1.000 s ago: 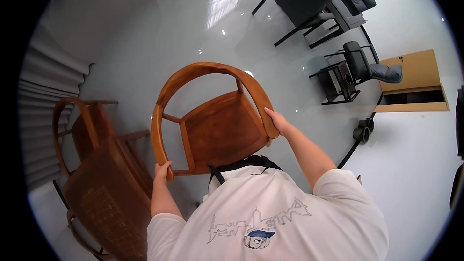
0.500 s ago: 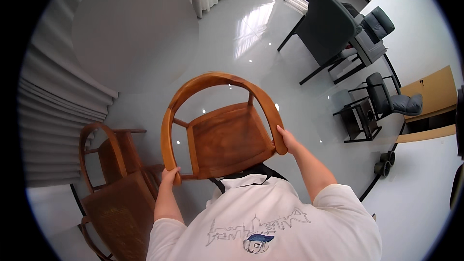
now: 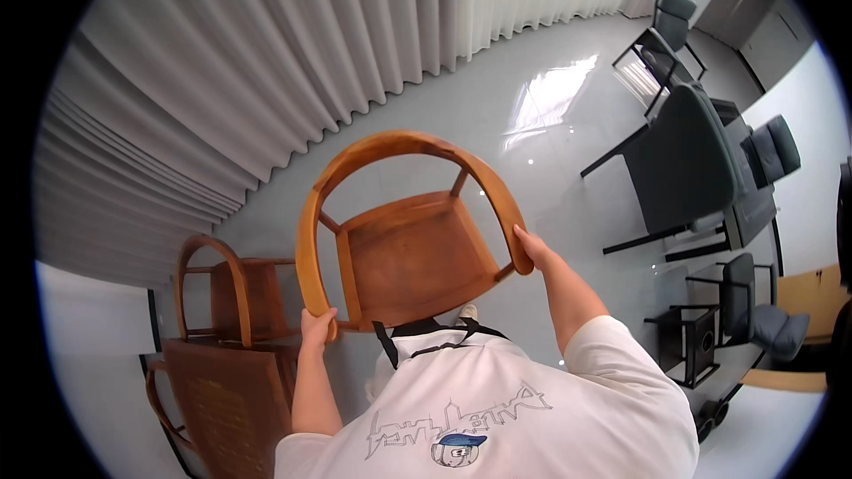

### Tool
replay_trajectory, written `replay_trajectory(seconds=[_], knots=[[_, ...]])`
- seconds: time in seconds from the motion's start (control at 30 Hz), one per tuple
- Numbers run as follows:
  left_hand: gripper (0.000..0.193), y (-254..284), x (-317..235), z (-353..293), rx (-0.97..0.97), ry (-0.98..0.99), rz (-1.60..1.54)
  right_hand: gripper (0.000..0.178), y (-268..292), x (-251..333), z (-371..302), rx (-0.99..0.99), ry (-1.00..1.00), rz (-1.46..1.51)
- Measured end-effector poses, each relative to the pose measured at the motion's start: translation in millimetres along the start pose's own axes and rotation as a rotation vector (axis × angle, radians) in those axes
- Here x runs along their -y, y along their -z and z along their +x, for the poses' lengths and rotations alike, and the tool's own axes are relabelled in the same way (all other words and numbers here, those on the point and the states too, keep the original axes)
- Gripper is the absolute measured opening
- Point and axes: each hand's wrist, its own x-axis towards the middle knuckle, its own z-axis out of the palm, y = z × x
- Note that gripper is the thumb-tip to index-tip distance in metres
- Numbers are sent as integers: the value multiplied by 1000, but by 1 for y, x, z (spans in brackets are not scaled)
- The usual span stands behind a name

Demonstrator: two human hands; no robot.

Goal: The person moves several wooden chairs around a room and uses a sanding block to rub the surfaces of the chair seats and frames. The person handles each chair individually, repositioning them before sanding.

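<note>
You are holding a wooden chair (image 3: 417,257) in the middle of the frame, its seat facing up and its curved rail arching toward the top. Your left hand (image 3: 317,328) is clasping the rail's lower left end, while your right hand (image 3: 535,250) is clasping its right end; the two hands are staying well apart. The chair's legs are mostly hiding under the seat, so you perhaps cannot tell whether they are touching the floor (image 3: 532,191). At lower left, a second wooden chair (image 3: 248,302) is standing by a brown table (image 3: 222,390). Grey curtains (image 3: 266,53) are hanging at upper left, and a dark chair (image 3: 679,164) is standing at right.
</note>
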Motion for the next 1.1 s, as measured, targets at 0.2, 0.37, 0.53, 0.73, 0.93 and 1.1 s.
replay_trajectory(seconds=[0.2,0.37,0.53,0.73,0.93,1.1], knots=[[43,-38,-15,50,-73,160,-56,72,-34,109,73,-77,57,-249],[40,-73,-73,165,-1,282,-182,66,-67,227,154,-130,144,-420],[44,-96,-164,265,45,261,-151,65,-59,313,226,-199,143,-485],[49,-126,-237,322,61,210,-126,66,-38,343,265,-218,114,-259],[47,-188,-288,381,1,87,-60,67,2,353,345,-231,68,-137],[59,-226,-277,454,10,167,-128,66,1,426,428,-190,78,-280]])
